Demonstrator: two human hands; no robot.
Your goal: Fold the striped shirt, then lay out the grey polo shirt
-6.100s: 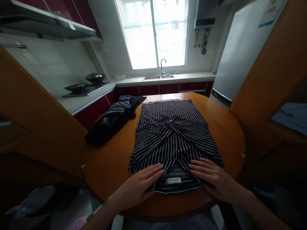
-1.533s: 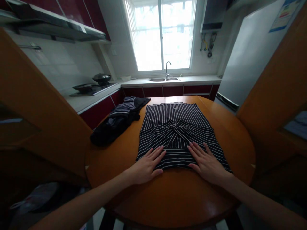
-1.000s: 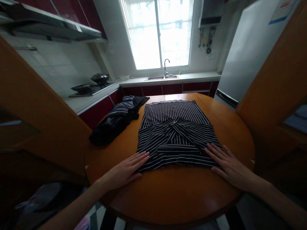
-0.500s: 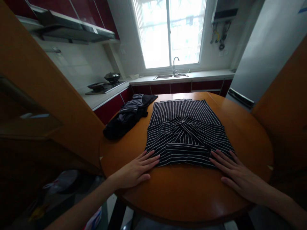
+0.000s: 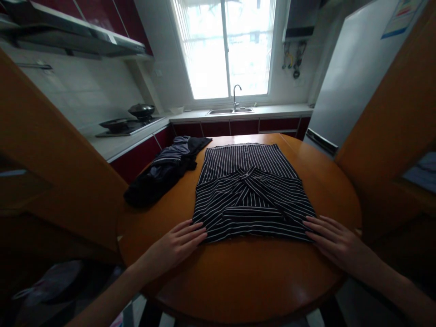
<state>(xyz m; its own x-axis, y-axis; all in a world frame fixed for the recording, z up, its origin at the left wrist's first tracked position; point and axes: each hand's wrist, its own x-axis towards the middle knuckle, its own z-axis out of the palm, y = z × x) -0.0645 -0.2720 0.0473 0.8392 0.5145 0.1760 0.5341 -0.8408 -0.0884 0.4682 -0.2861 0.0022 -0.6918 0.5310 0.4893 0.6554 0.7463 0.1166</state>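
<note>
A black top with white stripes (image 5: 252, 193) lies spread on the round wooden table (image 5: 252, 277), with a knotted, crossed detail in its middle. At its near left corner, my left hand (image 5: 177, 243) is closed on the hem, fingers together on top and the thumb out of sight. My right hand (image 5: 335, 238) closes on the near right corner in the same manner, its thumb also hidden. The fabric still rests flat on the tabletop between both hands.
A bunched dark garment (image 5: 166, 170) in black and grey lies at the table's left edge. Behind stand a counter with a sink (image 5: 231, 111), a stove with pans (image 5: 126, 120) and a fridge (image 5: 347, 77). Wooden panels (image 5: 64, 168) flank the table.
Both hands have slid outward to the top's near corners, and their thumbs, spread before, are now tucked out of sight. The camera view has turned slightly right. The garments have stayed in place.
</note>
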